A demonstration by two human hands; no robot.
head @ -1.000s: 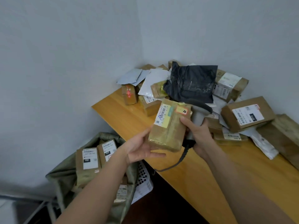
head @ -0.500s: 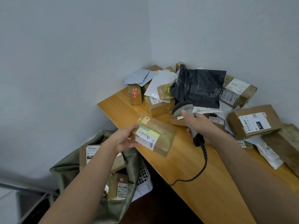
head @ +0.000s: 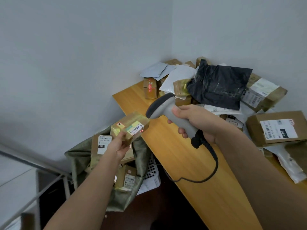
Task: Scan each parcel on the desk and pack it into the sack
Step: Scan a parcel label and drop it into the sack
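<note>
Left hand (head: 118,146) out over the sack (head: 79,156), off the left edge of the counter (head: 191,163). Its grip is closed round the near end of a small brown parcel (head: 130,127) wrapped in glossy tape, fingers curled on the underside. Parcel is tilted, label face up; a white barcode label and an orange round sticker show on top. A small red light spot sits on the barcode label, near its right end.

Right hand (head: 197,123) above the counter, grip wrapped fully round the handle of a grey scanner (head: 164,107). Scanner head, dark on top, points left and down at the parcel, close above its far right corner; touching or not, cannot tell. Black coiled cable (head: 214,163) hangs from the handle base and loops down past the near counter edge.

Sack: olive-green, mouth open, on the floor left of the counter. Inside it at least two brown boxes with white labels, one upright at the far side (head: 101,143), one lower down (head: 127,177). A white perforated basket (head: 152,173) stands between sack and counter.

Far right of the counter: a heap of parcels in the wall corner. On top, a black plastic mailer (head: 219,85); grey-white mailers (head: 154,70) to its left; a small brown box with red marks (head: 150,87) at the left edge of the heap; a larger labelled box (head: 277,128) at the right.
</note>
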